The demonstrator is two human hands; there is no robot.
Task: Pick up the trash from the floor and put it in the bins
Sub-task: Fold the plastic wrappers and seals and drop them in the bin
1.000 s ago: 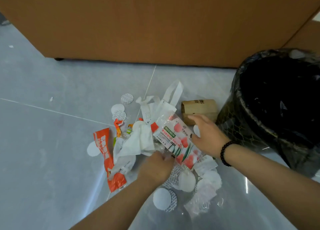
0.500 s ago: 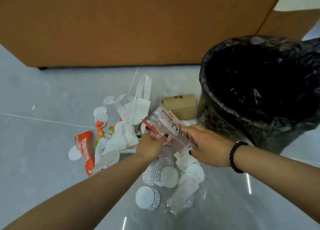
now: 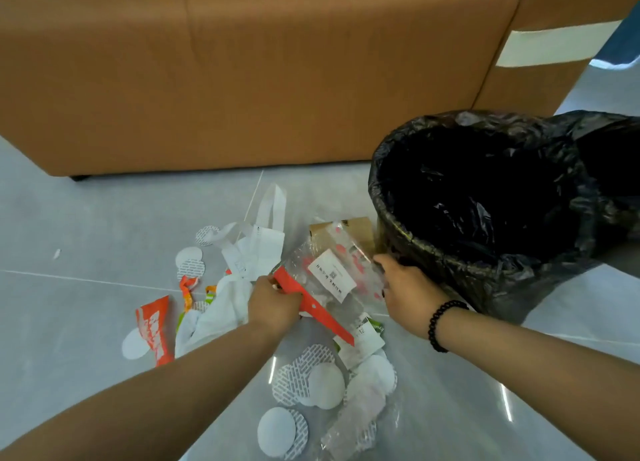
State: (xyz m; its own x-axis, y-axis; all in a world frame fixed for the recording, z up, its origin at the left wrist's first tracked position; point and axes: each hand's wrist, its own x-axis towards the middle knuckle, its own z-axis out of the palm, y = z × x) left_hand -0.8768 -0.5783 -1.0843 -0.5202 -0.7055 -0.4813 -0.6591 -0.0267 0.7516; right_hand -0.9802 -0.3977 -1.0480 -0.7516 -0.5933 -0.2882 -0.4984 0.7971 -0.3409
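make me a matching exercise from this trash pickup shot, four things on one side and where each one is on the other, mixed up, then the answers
Things:
1. clear plastic bag
2. bin
3. brown cardboard box
4. orange wrapper

Places:
A. lying on the floor at the left edge of the pile
B. held between the left hand and the right hand
C. standing at the right, lined with a black bag
D. on the floor beside the bin, partly behind the clear bag

Pairs: 1-B, 2-C, 3-D, 4-A
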